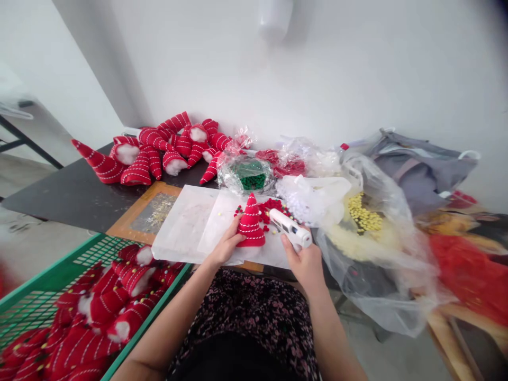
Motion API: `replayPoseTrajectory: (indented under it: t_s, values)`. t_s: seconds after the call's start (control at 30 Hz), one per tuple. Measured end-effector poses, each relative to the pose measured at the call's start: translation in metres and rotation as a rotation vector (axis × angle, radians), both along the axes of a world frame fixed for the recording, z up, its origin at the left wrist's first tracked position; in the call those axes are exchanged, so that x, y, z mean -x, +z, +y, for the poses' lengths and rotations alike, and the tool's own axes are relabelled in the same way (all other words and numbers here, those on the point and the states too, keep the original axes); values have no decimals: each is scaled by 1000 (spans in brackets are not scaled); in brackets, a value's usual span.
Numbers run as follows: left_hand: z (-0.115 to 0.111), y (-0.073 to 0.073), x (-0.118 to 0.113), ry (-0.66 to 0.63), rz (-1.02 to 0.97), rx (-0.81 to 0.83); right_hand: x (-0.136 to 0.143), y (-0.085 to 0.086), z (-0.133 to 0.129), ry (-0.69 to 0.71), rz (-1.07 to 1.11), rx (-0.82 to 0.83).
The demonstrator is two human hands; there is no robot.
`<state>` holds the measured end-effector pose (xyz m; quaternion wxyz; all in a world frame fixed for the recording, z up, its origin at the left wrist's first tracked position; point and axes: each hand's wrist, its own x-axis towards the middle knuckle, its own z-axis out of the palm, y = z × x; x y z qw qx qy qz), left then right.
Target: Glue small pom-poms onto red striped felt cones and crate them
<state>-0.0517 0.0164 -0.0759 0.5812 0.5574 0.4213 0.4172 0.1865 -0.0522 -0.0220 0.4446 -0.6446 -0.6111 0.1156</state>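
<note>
My left hand (229, 242) grips a red cone-shaped hat (251, 225) with white stitched stripes by its left side, tip upward, over the white paper (186, 217). In my right hand (307, 262) is a white glue gun (291, 228), its nozzle pointing left toward the hat but apart from it. Small red pompoms (272, 207) lie loose on the paper behind the hat and the gun, with a few green and yellow ones among them. Part of that pile is hidden by the hat.
Stuffed red striped cones (174, 145) are heaped at the back left. A green crate (89, 259) at the lower left holds more, dotted with pompoms. Bagged green pompoms (252, 175) stand behind the paper. A clear bag with yellow pompoms (363, 214) hangs over the right edge.
</note>
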Motion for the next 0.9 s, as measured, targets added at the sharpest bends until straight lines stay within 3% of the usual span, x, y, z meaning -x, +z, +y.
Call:
replayPoseTrajectory:
  t_s: [0.17, 0.23, 0.33, 0.43, 0.5, 0.57, 0.67, 0.73, 0.9]
  values:
    - [1, -4, -2, 80, -157, 27, -52, -6, -14, 38, 346, 329]
    - [1, -6, -3, 106, -230, 35, -72, -12, -20, 46, 380, 487]
    - [1, -8, -4, 111, -284, 38, -93, -18, -26, -18, 95, 538]
    - [1, -7, -4, 113, -291, 34, -99, -17, -20, -185, -331, 407]
    - [0, -6, -4, 114, -291, 37, -94, -11, -7, -259, -472, 306]
    - [-1, -4, -4, 108, -289, 41, -81, -3, 13, -169, -483, 210]
    - [-1, -2, -4, 98, -277, 37, -53, 9, 50, 232, -414, 171]
    - [-2, -1, -4, 93, -265, 36, -35, 11, 72, 395, -466, 208]
    - [-2, 1, -3, 71, -247, 48, -14, 1, 100, 427, -662, 383]
